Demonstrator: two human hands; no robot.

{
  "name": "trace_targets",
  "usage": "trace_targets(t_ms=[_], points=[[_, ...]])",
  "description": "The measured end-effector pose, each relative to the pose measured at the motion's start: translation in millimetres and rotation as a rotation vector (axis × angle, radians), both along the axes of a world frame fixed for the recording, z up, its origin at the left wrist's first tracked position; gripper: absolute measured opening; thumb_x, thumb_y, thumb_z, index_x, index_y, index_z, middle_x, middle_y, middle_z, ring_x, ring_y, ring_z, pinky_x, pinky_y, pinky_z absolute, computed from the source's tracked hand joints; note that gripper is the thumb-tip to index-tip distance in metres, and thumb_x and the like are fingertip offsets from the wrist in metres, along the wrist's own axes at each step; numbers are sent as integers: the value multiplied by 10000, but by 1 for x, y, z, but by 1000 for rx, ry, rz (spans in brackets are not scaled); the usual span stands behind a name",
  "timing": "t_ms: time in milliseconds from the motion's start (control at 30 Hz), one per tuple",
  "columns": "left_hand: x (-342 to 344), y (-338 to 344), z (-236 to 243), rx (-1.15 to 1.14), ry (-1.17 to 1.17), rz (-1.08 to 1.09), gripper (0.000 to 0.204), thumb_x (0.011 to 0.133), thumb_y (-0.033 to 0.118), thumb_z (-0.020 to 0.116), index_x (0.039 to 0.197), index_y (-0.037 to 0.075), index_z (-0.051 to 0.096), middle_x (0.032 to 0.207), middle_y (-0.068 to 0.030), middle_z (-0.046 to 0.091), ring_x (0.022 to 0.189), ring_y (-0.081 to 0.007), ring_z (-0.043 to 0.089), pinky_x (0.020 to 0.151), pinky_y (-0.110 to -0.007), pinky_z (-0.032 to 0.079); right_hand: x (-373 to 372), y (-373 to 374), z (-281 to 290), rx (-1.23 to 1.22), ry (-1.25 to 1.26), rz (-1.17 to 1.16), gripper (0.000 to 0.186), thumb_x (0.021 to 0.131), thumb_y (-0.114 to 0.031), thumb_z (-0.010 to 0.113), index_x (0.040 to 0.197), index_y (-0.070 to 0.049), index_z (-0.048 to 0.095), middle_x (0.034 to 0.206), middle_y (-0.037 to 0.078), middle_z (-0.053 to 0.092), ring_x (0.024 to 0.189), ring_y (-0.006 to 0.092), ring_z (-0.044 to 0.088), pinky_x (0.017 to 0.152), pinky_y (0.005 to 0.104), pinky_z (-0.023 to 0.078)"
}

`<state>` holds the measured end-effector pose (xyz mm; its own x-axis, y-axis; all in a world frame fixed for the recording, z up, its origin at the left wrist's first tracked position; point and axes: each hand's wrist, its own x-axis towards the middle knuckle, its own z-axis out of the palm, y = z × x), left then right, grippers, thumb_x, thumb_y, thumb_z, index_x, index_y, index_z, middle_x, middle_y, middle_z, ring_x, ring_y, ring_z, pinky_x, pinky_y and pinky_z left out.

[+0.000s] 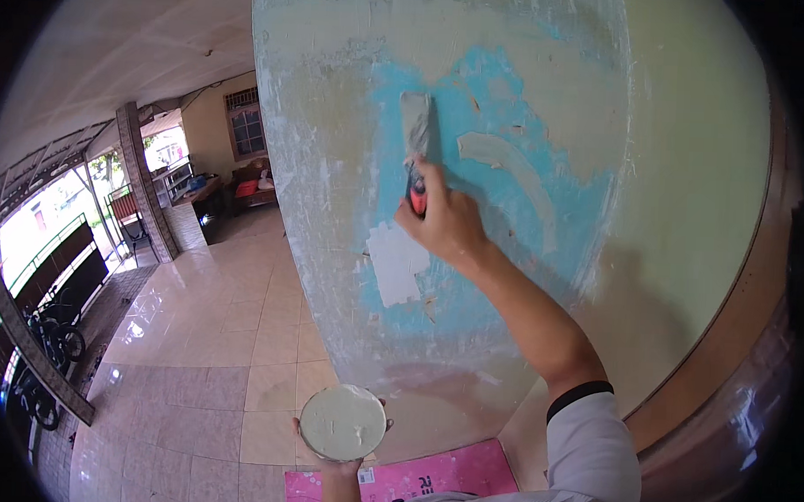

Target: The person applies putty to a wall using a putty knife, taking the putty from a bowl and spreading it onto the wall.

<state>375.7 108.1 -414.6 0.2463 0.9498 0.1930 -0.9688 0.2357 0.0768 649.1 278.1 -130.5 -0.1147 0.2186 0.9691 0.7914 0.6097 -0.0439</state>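
Observation:
My right hand (453,224) grips a putty knife (415,119) by its red and black handle. The blade points up and lies at the blue patch (502,188) of the wall, with pale putty smeared over it. To the right of the blade, a curved putty stroke (520,171) runs across the blue. A whitish patch (399,264) sits below my right hand. Lower down, my left hand (339,467) holds a round tub (303,429) from beneath, fingers around its sides. Pale greenish putty (343,419) fills it to near the rim.
A pink cardboard sheet (447,474) lies on the tiled floor (213,333) at the wall's foot. The wall's left edge borders an open porch with a pillar (146,184), a wooden bench (254,188) and bicycles (58,336). Brown trim (708,350) curves along the right.

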Motion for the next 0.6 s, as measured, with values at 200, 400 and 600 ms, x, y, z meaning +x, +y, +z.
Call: trace_targets(t_ms=[200, 400, 600], points=[[7, -1, 10, 26, 11, -9, 993, 846, 834, 530, 1561, 155, 415, 1571, -316, 355, 1370, -686, 332, 954, -904, 340, 37, 12, 67, 73, 133, -63, 596, 896, -277, 711, 1358, 10, 466, 767, 248, 683, 644, 447, 686, 552, 517, 550], [-3, -2, 6, -37, 14, 17, 984, 839, 844, 523, 1549, 169, 439, 1562, -310, 371, 1353, -685, 354, 947, -903, 350, 12, 6, -9, -131, 48, -52, 653, 889, -264, 721, 1394, 26, 427, 750, 236, 678, 632, 446, 684, 561, 514, 555], [2, 0, 2, 22, 124, 62, 993, 825, 854, 530, 1545, 175, 445, 1555, -293, 391, 1345, -690, 363, 938, -907, 356, 34, 14, 61, 35, 157, 19, 605, 897, -246, 713, 1382, 17, 465, 734, 237, 673, 683, 447, 696, 587, 515, 563]])
